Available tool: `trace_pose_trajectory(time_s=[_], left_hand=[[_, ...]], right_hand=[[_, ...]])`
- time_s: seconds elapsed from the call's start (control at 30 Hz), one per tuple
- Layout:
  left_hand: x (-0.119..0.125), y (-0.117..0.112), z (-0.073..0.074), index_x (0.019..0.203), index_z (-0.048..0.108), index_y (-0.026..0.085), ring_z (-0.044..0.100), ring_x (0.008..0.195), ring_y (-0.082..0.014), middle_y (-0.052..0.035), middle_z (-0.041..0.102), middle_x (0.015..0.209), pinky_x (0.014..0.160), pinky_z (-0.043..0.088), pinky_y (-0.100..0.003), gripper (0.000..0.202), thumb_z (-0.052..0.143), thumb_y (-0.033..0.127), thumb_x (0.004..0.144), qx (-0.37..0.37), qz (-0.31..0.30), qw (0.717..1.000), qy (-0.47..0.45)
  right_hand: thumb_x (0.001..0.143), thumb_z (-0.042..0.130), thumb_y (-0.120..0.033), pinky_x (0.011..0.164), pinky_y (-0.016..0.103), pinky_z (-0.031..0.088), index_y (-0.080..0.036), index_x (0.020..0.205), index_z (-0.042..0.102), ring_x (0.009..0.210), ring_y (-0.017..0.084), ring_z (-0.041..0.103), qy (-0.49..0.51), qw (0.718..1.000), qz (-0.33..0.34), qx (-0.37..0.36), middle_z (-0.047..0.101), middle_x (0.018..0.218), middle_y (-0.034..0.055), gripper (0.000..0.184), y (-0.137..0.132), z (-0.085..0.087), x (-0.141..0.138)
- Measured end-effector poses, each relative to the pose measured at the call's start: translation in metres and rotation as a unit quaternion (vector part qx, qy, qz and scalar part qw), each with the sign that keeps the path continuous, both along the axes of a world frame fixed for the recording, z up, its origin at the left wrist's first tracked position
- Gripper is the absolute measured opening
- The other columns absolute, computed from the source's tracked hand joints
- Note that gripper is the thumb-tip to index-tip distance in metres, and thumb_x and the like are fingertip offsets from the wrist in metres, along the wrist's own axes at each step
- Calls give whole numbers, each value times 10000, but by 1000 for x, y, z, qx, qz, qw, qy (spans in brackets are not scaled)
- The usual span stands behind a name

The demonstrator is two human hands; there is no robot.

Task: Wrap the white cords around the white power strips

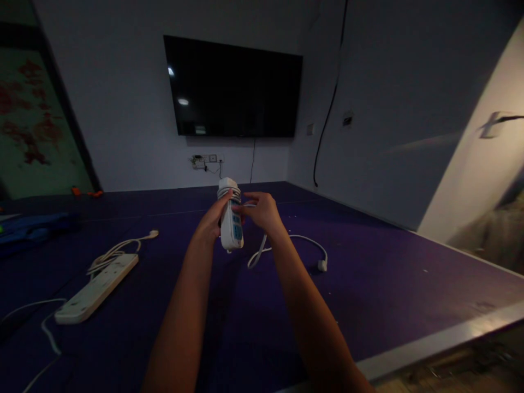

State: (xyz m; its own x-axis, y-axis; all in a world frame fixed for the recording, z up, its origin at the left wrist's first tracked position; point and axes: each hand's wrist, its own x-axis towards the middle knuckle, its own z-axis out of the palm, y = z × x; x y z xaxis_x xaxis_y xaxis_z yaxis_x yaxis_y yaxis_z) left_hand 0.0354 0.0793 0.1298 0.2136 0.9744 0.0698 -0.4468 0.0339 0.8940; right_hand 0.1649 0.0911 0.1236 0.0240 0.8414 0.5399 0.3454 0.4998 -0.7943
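A white power strip with blue sockets is held up above the purple surface, roughly upright. Its white cord is wound several times around the upper end; the loose part trails down to a white plug lying on the right. My left hand is closed around the strip's left side, thumb near the windings. My right hand pinches the cord at the strip's right side.
A second, longer white power strip with a bundled cord lies on the purple surface at left. Blue cloth rests farther left. A television hangs on the back wall above wall sockets. A metal edge borders the surface at front right.
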Motion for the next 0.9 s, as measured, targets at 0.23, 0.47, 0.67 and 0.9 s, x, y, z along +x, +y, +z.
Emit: trace_pose_trajectory(time_s=[0.23,0.47,0.67,0.9], left_hand=[[-14,6,2,970,611,115,630,482,-164,-61,656,614,528,553,-292,477,405,535,878,-25,-32,998,-53],[-29,8,-1,1345,387,90,689,743,-213,-161,688,964,673,562,-340,609,284,515,921,-33,-141,976,-164],[-27,8,-3,1342,388,81,682,705,-175,-208,635,1093,596,554,-245,724,281,624,874,-56,-201,959,-192],[-21,15,-6,1218,494,93,653,565,-170,-147,686,869,533,557,-287,563,439,532,870,-46,-193,978,-69]], right_hand=[[671,604,-61,713,261,509,-89,987,686,733,183,694,26,998,-17,49,713,711,66,328,-8,10,5],[665,597,-77,684,254,519,-143,847,714,713,169,689,61,987,-26,147,720,741,45,226,-11,15,6],[703,593,-116,732,278,528,-169,762,711,766,173,679,90,969,-83,217,722,781,44,142,-12,15,4],[735,585,-162,763,312,531,-174,746,697,785,176,668,123,944,-164,259,713,779,44,113,-14,19,24]])
